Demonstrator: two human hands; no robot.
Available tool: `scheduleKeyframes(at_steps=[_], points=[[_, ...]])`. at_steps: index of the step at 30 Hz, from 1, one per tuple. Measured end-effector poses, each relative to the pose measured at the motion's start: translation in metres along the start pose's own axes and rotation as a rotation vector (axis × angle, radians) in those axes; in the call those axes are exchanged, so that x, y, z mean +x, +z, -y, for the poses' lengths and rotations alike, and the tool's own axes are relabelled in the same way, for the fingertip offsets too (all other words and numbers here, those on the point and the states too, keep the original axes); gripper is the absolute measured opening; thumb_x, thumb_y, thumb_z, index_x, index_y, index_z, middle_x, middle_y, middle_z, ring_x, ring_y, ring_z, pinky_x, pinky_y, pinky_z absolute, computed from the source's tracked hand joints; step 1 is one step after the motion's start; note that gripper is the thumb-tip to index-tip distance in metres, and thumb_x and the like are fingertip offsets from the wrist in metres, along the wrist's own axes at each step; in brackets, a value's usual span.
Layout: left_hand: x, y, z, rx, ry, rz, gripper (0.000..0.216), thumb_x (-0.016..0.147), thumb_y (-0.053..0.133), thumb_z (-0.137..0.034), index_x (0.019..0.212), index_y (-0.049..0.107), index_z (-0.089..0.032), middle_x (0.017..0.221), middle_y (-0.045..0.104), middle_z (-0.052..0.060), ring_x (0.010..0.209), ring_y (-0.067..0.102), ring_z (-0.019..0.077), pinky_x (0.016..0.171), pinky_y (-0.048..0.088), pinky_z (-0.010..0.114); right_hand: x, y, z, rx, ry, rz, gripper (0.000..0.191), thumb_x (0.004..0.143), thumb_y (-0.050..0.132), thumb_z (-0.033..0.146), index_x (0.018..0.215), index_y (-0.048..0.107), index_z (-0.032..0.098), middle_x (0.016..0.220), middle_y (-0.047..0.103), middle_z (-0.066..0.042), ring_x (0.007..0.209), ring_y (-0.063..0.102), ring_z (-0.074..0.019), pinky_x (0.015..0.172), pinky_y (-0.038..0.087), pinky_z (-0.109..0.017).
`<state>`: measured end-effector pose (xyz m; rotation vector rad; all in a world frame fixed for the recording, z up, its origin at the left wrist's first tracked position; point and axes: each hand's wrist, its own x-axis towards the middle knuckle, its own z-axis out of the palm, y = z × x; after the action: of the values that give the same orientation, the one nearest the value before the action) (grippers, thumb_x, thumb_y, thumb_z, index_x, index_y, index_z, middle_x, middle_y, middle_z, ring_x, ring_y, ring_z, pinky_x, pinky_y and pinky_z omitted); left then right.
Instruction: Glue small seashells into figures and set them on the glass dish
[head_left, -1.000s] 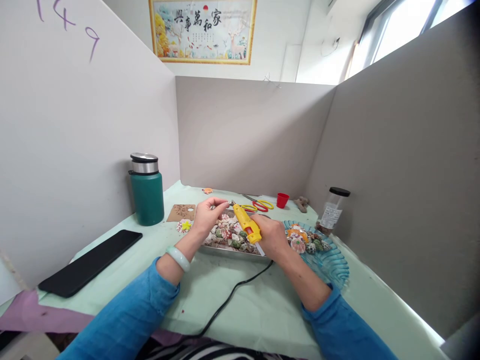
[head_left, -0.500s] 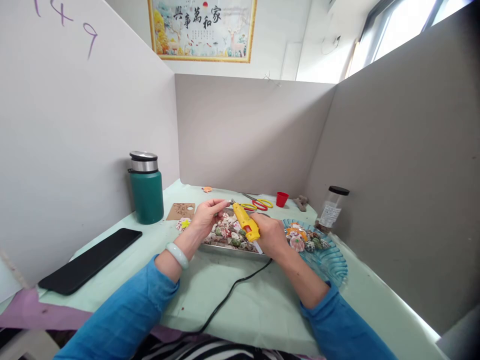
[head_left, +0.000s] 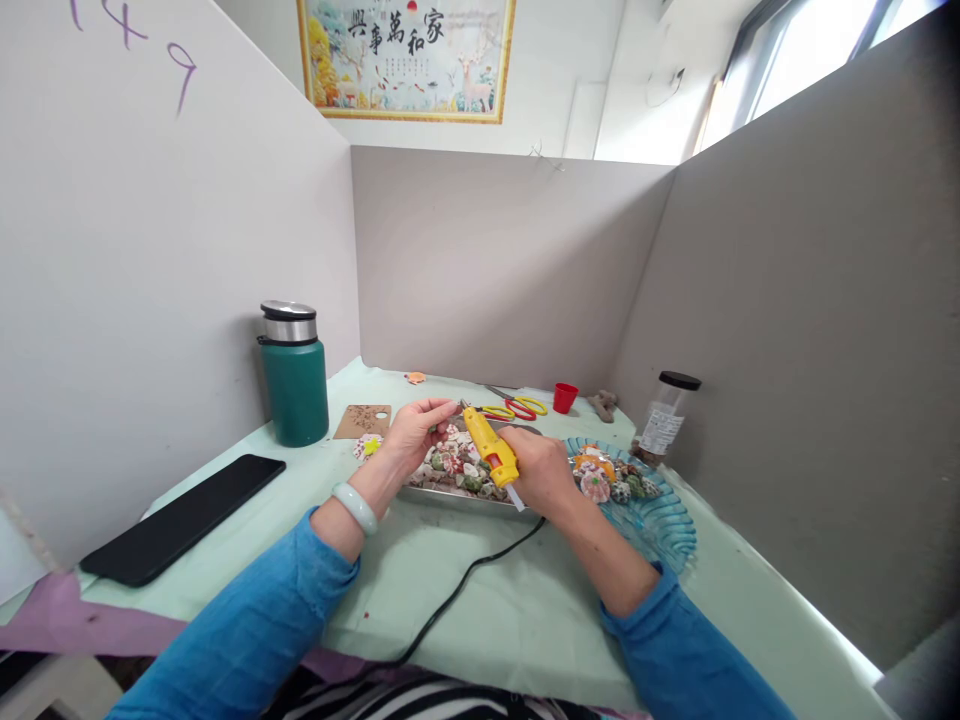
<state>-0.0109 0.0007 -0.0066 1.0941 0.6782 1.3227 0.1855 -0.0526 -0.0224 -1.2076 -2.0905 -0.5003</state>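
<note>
My right hand is wrapped round a yellow hot glue gun, its nozzle pointing up and left toward my left hand. My left hand pinches a small shell between its fingertips, right at the nozzle tip. Both hands hover over a metal tray filled with several coloured shells. The gun's black cable trails toward me across the pale green table cover.
A blue glass dish with several shells sits to the right of the tray. A green flask and a black phone are at the left. Scissors, a red cup and a clear jar stand behind. Grey partitions enclose the desk.
My left hand has lowered slightly and drawn in toward the glue gun's nozzle. My right hand and the gun have barely shifted.
</note>
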Motion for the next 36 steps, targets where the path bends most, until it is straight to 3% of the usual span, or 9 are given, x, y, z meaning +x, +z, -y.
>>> scheduleKeyframes(at_steps=[26,36], points=[[0.002,-0.0027,0.0,-0.007,0.019,0.002,0.026,0.058,0.081,-0.025,0.075,0.067,-0.012,0.072,0.064,0.003,0.048,0.046,0.0037,0.046,0.035,0.019,0.0003,-0.0014,0.0002,-0.038,0.038,-0.012,0.011,0.078,0.052,0.025,0.083,0.06,0.019,0.074,0.066,-0.002,0.063,0.056,-0.0145,0.055,0.025,-0.027],[0.003,-0.0019,0.0005,0.005,0.0,-0.005,0.028,0.056,0.082,-0.026,0.076,0.068,-0.012,0.07,0.063,0.003,0.047,0.045,0.0037,0.044,0.034,0.02,-0.0005,0.0012,0.001,-0.035,-0.011,-0.028,0.017,0.079,0.053,0.03,0.088,0.061,0.019,0.074,0.066,-0.002,0.064,0.056,-0.0143,0.056,0.026,-0.026]])
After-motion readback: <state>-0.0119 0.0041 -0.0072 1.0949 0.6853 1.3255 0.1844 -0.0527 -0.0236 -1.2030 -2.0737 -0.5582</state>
